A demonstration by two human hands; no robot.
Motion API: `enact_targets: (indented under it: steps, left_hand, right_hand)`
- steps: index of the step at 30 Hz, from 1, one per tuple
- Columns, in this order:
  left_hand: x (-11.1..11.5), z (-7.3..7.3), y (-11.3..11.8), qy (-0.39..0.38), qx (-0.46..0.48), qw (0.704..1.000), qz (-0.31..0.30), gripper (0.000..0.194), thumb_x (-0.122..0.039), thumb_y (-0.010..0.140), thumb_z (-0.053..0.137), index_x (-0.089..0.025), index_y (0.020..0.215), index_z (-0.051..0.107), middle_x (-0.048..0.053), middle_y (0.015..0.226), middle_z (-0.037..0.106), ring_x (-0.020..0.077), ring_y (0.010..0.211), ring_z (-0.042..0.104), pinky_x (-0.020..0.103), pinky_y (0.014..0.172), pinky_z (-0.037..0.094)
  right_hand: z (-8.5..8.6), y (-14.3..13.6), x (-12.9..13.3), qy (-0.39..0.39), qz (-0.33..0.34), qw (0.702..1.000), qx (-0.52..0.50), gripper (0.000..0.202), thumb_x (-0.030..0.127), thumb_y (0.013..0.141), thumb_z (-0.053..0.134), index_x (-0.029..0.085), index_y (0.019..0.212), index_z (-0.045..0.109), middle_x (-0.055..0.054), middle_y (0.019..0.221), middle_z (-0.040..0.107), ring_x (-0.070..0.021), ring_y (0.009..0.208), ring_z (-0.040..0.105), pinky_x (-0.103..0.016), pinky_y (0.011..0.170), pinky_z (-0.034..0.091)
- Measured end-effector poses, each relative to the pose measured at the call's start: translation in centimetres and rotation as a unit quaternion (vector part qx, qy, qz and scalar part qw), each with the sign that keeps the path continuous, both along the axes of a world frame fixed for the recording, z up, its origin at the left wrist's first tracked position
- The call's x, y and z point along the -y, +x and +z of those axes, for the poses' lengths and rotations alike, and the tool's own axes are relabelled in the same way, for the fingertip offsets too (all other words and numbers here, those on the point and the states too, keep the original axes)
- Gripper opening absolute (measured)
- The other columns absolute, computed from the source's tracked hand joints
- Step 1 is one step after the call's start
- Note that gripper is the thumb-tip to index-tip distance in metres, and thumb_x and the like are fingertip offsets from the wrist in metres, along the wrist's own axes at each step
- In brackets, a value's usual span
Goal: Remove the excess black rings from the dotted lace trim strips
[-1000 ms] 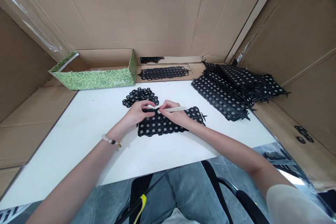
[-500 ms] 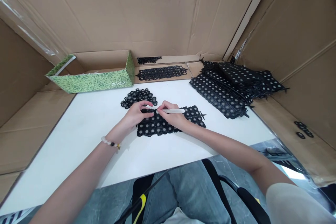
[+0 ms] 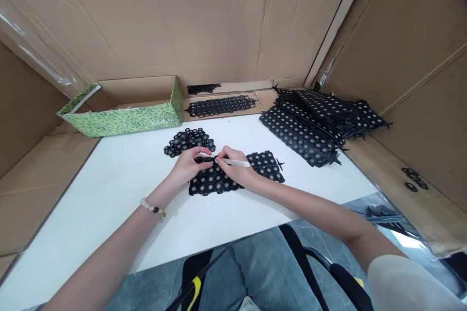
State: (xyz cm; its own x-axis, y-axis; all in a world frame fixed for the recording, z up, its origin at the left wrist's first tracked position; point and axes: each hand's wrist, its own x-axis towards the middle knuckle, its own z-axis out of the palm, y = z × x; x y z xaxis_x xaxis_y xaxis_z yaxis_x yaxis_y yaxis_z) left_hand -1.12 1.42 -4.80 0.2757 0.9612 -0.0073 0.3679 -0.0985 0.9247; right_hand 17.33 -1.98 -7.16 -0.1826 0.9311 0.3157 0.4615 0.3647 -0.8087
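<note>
Sheet of black dotted pieces (image 3: 219,184) lies flat on the white table (image 3: 164,233) — probably light and bendy, so best pinched by its edges. Left hand (image 3: 185,169): thumb and forefinger apart at its far edge, grip unclear. Right hand (image 3: 237,171): fingers clamped on a white tool (image 3: 237,163).

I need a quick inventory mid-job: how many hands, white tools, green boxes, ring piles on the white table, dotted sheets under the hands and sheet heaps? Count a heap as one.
Hands (left hand, right hand): 2
White tool: 1
Green box: 1
Ring pile: 1
Dotted sheet under the hands: 1
Sheet heap: 1
Total: 7
</note>
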Motion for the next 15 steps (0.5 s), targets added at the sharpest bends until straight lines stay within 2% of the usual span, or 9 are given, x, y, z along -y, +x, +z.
enact_targets:
  steps: [4,7,11,15]
  left_hand:
    - [0.1,0.3,0.0,-0.001,0.000,1.000,-0.018,0.039,-0.039,0.055,0.082,-0.019,0.086,0.069,0.008,0.100,0.075,0.0285,0.097,0.067,0.042,0.094,0.048]
    - [-0.5,0.5,-0.9,0.008,-0.028,0.999,-0.016,0.040,-0.039,0.056,0.082,-0.020,0.090,0.072,0.008,0.105,0.075,0.0289,0.099,0.067,0.041,0.092,0.048]
    - [-1.6,0.4,-2.1,-0.015,-0.092,0.995,-0.024,0.036,-0.043,0.057,0.082,-0.020,0.084,0.077,0.007,0.089,0.077,0.0278,0.085,0.067,0.037,0.078,0.050]
    - [-1.0,-0.1,-1.5,-0.037,-0.045,0.998,-0.037,0.035,-0.045,0.058,0.082,-0.018,0.079,0.078,0.007,0.084,0.077,0.0241,0.077,0.066,0.034,0.070,0.049]
  right_hand:
    - [0.0,0.1,-0.4,0.001,0.007,1.000,-0.021,0.010,0.028,0.089,0.055,0.023,0.080,0.055,0.002,0.077,0.063,-0.0155,0.072,0.057,-0.028,0.068,0.039]
    - [0.2,0.4,-0.7,-0.025,0.021,0.997,-0.070,0.013,0.028,0.086,0.059,0.022,0.075,0.055,0.001,0.075,0.064,-0.0153,0.070,0.058,-0.027,0.067,0.041]
    - [0.7,1.3,-1.1,-0.069,0.038,0.988,-0.131,0.013,0.029,0.083,0.062,0.021,0.073,0.058,0.001,0.076,0.066,-0.0151,0.073,0.059,-0.027,0.069,0.044]
    - [2.0,3.5,-2.1,-0.103,0.073,0.985,-0.115,0.013,0.028,0.079,0.065,0.020,0.070,0.060,0.001,0.073,0.066,-0.0145,0.070,0.058,-0.027,0.067,0.043]
